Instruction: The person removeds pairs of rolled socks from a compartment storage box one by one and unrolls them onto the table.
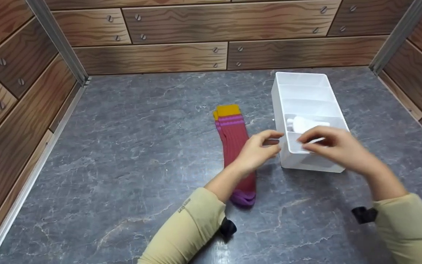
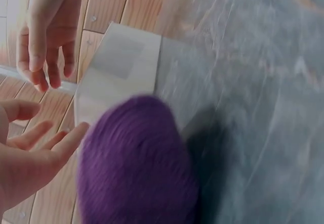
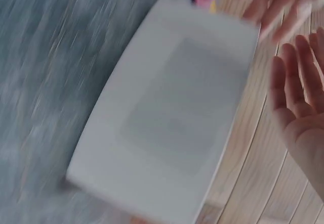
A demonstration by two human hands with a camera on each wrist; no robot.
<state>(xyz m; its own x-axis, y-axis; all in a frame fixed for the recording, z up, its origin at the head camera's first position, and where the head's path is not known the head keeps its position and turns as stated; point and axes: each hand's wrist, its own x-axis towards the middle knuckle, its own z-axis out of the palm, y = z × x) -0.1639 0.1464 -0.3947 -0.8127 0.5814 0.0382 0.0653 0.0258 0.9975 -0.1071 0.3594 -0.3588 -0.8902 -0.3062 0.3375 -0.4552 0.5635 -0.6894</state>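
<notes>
A pair of maroon socks (image 1: 234,143) lies flat on the table, with mustard cuffs, pink-purple stripes and purple toes. My left hand (image 1: 256,150) hovers over the socks' right side, fingers loosely bent and holding nothing, close to the wall of a white divided bin (image 1: 280,110). Above the bin's near compartment is my right hand (image 1: 337,146), its fingers loosely curved with nothing visible between them. A white object (image 1: 302,124) with a short stub at its left end sits in the bin; the right hand partly hides it, so its kind is unclear. The purple toe (image 2: 136,163) looms large in the left wrist view.
Grey marbled table surface (image 1: 123,146) surrounds the socks and bin. Wood-patterned panels (image 1: 181,22) wall off the back and both sides, with metal posts (image 1: 57,40) at the corners. Small black cameras (image 1: 228,228) are worn near both sleeve cuffs.
</notes>
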